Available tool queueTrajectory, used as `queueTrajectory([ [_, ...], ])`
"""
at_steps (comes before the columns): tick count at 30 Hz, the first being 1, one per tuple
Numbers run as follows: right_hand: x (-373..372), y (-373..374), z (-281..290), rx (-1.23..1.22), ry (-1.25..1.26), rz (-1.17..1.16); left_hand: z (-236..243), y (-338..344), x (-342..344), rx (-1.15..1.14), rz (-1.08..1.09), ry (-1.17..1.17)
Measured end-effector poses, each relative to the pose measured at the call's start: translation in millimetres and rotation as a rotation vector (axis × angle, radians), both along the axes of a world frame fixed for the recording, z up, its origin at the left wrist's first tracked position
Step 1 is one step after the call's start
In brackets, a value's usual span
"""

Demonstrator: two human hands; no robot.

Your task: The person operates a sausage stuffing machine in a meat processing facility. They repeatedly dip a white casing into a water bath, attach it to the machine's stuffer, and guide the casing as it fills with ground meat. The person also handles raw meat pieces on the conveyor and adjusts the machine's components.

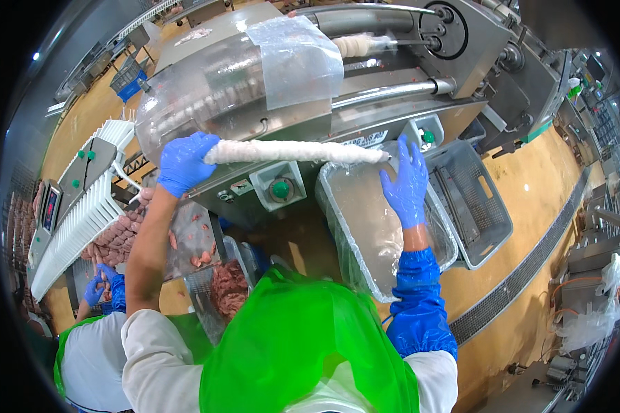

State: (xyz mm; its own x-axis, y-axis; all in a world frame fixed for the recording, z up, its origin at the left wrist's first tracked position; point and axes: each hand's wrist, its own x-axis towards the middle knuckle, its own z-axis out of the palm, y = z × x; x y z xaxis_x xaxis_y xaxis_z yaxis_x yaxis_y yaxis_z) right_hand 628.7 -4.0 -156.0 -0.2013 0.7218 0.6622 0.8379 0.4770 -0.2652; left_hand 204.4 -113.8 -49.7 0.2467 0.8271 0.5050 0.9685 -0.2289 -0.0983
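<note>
A long white shirred sausage casing point(289, 151) stretches nearly level across the middle of the view, in front of the steel machine. My left hand point(188, 164), in a blue glove, is closed around its left end. Close to the casing's right end is my right hand point(405, 184), also gloved in blue, with fingers stretched and thumb apart; whether it touches the tip I cannot tell. Below that hand stands a plastic-lined tub point(328, 206) holding cloudy liquid. On the machine, another piece of casing point(355, 46) sits around a horizontal tube, beside a clear plastic sheet point(293, 58).
Green buttons point(280, 190) stick out from the machine front. A grey crate point(499, 227) stands right of the tub. At left are a white slatted conveyor point(83, 237), linked sausages point(120, 237), a bin of ground meat point(229, 286) and a co-worker's gloved hands point(95, 288).
</note>
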Motion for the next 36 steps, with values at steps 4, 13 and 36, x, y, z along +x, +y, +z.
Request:
queueTrajectory([
  [4,-36,48,16,-0.436,-0.238,0.206,16,6,9,0.102,-0.061,0.113],
  [13,-158,50,69,-0.101,-0.065,0.447,30,26,-23,0.312,0.012,0.21],
  [36,-262,222,172,0.149,-0.105,0.464,107,133,-110,0.189,0.125,-0.312],
])
